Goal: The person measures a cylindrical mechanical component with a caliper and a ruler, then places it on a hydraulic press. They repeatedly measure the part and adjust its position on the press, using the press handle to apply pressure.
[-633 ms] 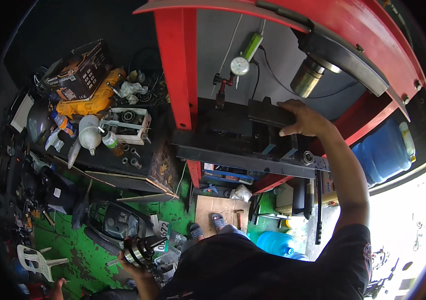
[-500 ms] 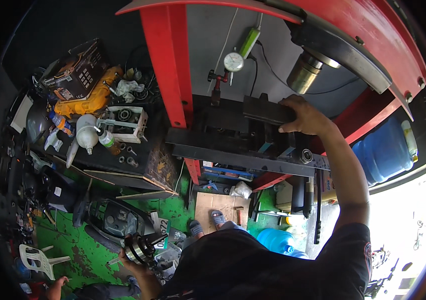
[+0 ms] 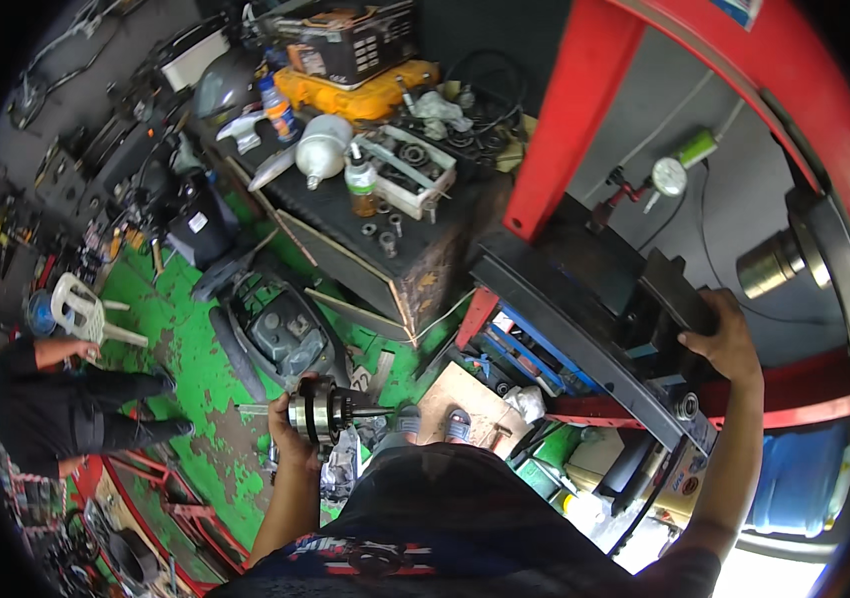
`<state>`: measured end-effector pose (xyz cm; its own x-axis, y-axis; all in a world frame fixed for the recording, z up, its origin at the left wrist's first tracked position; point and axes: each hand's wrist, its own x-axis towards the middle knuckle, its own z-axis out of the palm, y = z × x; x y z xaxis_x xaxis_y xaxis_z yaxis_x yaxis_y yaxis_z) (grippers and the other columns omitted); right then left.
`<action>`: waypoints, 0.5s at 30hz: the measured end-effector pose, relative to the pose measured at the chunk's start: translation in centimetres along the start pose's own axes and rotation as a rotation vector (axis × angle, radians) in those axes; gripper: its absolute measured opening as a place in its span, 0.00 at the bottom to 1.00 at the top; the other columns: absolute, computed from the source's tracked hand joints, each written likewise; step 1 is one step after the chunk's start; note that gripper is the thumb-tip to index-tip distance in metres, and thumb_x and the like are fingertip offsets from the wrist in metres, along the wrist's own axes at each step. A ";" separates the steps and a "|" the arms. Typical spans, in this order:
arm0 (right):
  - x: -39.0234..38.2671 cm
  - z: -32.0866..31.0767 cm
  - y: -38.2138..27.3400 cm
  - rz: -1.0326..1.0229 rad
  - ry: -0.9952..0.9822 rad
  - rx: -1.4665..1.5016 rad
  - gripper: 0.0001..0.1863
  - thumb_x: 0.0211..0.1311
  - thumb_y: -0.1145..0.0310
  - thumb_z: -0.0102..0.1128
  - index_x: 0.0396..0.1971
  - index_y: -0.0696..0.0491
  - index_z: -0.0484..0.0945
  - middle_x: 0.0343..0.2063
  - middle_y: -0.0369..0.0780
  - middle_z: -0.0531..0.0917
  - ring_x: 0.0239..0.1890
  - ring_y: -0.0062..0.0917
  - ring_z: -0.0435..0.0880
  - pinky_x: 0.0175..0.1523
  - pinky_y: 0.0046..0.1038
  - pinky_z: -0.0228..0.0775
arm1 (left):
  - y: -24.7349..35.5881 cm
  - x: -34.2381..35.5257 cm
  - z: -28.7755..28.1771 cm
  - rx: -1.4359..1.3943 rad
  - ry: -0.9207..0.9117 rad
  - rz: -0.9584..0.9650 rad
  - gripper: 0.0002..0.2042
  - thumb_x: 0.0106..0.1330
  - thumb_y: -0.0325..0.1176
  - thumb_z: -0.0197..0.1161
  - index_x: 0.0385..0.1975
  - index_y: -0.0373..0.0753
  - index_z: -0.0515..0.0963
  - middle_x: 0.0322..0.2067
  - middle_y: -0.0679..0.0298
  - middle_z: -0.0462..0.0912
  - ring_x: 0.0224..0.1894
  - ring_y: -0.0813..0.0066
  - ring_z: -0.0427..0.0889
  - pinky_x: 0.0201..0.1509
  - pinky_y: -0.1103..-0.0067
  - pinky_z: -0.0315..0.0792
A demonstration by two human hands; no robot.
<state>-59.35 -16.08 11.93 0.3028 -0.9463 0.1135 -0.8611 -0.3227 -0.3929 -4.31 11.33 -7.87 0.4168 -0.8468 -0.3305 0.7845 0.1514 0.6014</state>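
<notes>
My left hand (image 3: 291, 439) is wrapped round a metal crankshaft (image 3: 325, 417), with round webs and a shaft sticking out each side, held up in front of my body. To the right, my right hand (image 3: 728, 341) grips the end of a black steel block (image 3: 678, 295), thumb on the near side and fingers over the top. That block lies on the black bed (image 3: 584, 344) of a red press frame (image 3: 589, 110). A brass-coloured press ram (image 3: 770, 266) hangs above and right of the hand. On the bed's near right end sits a small bearing (image 3: 685, 407).
A dial gauge (image 3: 668, 177) stands behind the bed. Left of the press, a workbench (image 3: 435, 244) carries bottles, a white tray (image 3: 435, 194) and a yellow case (image 3: 350, 95). A scooter (image 3: 285, 324) stands below it. Another person (image 3: 56, 409) is at far left, near a white chair (image 3: 81, 304).
My view has swung left, bringing more of the bench and the other person into sight. The crankshaft is now nearer my front. My right hand stays on the steel block.
</notes>
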 end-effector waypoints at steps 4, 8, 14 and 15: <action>-0.9 0.6 0.3 -0.024 0.046 -0.023 0.43 0.42 0.67 0.79 0.63 0.61 0.72 0.55 0.51 0.78 0.60 0.46 0.76 0.67 0.41 0.68 | 0.5 -0.1 -0.2 0.023 0.044 -0.002 0.29 0.63 0.53 0.58 0.55 0.34 0.79 0.50 0.51 0.84 0.50 0.54 0.86 0.57 0.63 0.80; -2.5 0.7 -2.5 -0.064 0.140 -0.152 0.41 0.49 0.67 0.76 0.65 0.60 0.70 0.60 0.53 0.76 0.63 0.49 0.74 0.67 0.45 0.66 | 0.7 0.7 -1.9 -0.017 0.002 -0.038 0.31 0.64 0.55 0.56 0.56 0.34 0.78 0.52 0.51 0.84 0.52 0.54 0.85 0.58 0.63 0.79; -6.0 1.1 -10.0 -0.151 0.219 -0.092 0.29 0.57 0.66 0.72 0.58 0.61 0.77 0.55 0.53 0.80 0.58 0.50 0.78 0.64 0.45 0.68 | 1.6 1.0 -2.6 -0.041 -0.019 -0.080 0.30 0.61 0.54 0.59 0.54 0.35 0.78 0.51 0.50 0.83 0.51 0.54 0.84 0.58 0.63 0.79; -5.9 1.6 -11.4 -0.183 0.200 -0.029 0.27 0.58 0.66 0.72 0.57 0.61 0.78 0.53 0.53 0.81 0.57 0.49 0.79 0.63 0.44 0.69 | 1.7 1.2 -2.9 -0.039 -0.034 -0.085 0.30 0.61 0.55 0.59 0.54 0.35 0.78 0.51 0.51 0.83 0.51 0.54 0.84 0.58 0.63 0.79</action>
<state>-50.67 -6.81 14.33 0.3707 -0.8565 0.3592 -0.8113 -0.4869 -0.3236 -1.15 12.01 -9.33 0.3330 -0.8741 -0.3536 0.8339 0.0979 0.5432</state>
